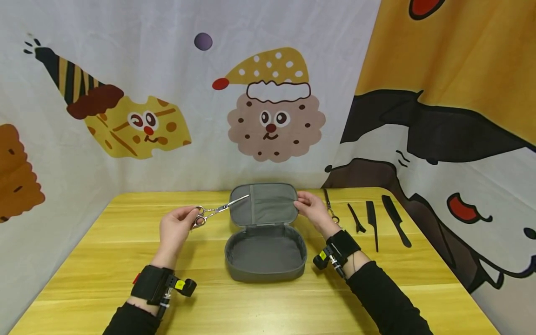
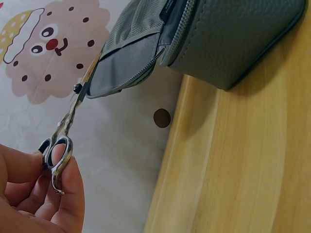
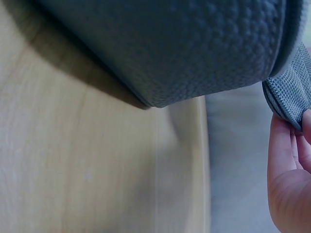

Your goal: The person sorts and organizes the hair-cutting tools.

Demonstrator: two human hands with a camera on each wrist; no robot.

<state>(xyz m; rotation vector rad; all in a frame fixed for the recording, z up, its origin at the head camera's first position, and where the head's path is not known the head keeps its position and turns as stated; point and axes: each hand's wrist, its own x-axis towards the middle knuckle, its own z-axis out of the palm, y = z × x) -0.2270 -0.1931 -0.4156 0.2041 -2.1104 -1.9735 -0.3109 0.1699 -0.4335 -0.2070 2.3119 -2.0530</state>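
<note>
In the head view a grey zippered case stands on the table with its lid raised. My left hand pinches a pair of silver scissors by the finger rings, left of the case. The blades point right and overlap the lid's left part in this view. Seen from the left wrist, the scissors have their blades close together near the lid pocket. My right hand pinches the lid's right edge between thumb and fingers; the right wrist view shows the mesh side of the lid in that grip.
On the right of the wooden table lie another pair of scissors, a black hair clip, a tail comb and a wide black comb. A cartoon-printed curtain hangs behind the table's far edge.
</note>
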